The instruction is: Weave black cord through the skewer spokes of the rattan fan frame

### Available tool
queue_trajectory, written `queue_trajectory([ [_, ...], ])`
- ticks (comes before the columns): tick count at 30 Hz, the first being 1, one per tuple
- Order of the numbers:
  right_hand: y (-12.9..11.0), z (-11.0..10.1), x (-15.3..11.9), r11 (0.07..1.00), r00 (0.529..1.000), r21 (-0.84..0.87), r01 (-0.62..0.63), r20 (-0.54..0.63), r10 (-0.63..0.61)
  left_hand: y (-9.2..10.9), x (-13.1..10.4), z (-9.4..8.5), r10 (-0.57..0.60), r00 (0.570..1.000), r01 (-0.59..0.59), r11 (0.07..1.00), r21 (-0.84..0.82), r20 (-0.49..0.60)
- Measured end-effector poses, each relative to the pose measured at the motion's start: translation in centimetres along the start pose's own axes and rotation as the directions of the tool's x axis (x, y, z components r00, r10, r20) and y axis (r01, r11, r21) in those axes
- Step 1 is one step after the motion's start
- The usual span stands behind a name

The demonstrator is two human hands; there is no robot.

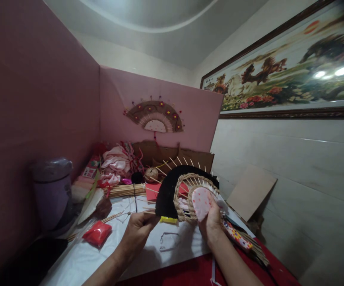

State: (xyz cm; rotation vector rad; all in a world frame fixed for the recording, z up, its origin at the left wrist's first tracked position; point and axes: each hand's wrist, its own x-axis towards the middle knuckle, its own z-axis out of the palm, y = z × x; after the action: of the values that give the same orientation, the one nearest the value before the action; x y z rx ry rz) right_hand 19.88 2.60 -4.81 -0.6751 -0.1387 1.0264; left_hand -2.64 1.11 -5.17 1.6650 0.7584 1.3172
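A half-made fan (pixel 167 198) is held up above the table, with a black band, braided cord rows and thin sticks poking out past its outer edge. My right hand (pixel 213 222) is closed round its base, where a white cloth patch with pink spots (pixel 201 202) shows under the thumb. At the fan's lower left corner, my left hand (pixel 138 230) pinches the end of an outer stick. The fingertips of my right hand are hidden behind the fan. A yellow packet (pixel 168 219) lies just below the black band.
A finished fan (pixel 155 116) hangs on the pink board. Bundled sticks (pixel 127 191), a twine ball (pixel 151 174) and pink cloth (pixel 116 161) lie at the back. A red packet (pixel 98 233) lies left, near a purple bin (pixel 52 198). Flower-patterned cloth (pixel 237 236) sits right.
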Motion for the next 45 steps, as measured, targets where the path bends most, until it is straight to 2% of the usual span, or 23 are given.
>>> queue_trajectory([
  [4, -0.1, 0.7, -1.2, 0.998, 0.993, 0.047, -0.048, 0.108, 0.042, 0.3, 0.0, 0.3, 0.025, 0.999, -0.027, 0.998, -0.056, -0.033],
  [10, -0.1, 1.2, -2.3, 0.986, 0.966, 0.087, -0.140, 0.231, 0.117, 0.2, 0.4, -0.1, -0.054, 0.988, 0.029, 0.986, -0.165, -0.147],
  [17, 0.2, 1.1, -3.0, 0.972, 0.906, 0.009, -0.235, 0.363, 0.216, 0.8, 1.0, -1.3, -0.053, 0.963, 0.023, 0.993, -0.117, -0.264],
  [20, 0.3, 1.1, -3.3, 0.971, 0.899, 0.003, -0.240, 0.377, 0.222, 1.0, 1.1, -1.6, -0.100, 0.959, 0.070, 0.990, -0.121, -0.264],
  [23, 0.4, 1.2, -3.2, 0.977, 0.925, 0.005, -0.214, 0.323, 0.201, 1.3, 1.2, -1.8, -0.133, 0.952, 0.088, 0.982, -0.167, -0.275],
  [27, 0.4, 1.1, -2.4, 0.988, 0.956, -0.011, -0.156, 0.250, 0.154, 1.8, 1.3, -2.0, -0.202, 0.955, 0.142, 0.954, -0.263, -0.218],
  [34, 0.2, 0.7, -1.8, 0.975, 0.924, -0.056, -0.215, 0.313, 0.222, 2.1, 1.5, -2.2, -0.244, 0.970, 0.227, 0.902, -0.367, 0.001],
  [40, 0.1, 1.1, -2.4, 0.972, 0.924, -0.035, -0.231, 0.306, 0.231, 2.3, 1.5, -2.2, -0.243, 0.970, 0.225, 0.890, -0.396, 0.006],
  [45, -0.1, 1.3, -2.5, 0.987, 0.944, -0.025, -0.160, 0.289, 0.160, 2.8, 1.2, -2.3, -0.262, 0.965, 0.235, 0.882, -0.409, -0.010],
])
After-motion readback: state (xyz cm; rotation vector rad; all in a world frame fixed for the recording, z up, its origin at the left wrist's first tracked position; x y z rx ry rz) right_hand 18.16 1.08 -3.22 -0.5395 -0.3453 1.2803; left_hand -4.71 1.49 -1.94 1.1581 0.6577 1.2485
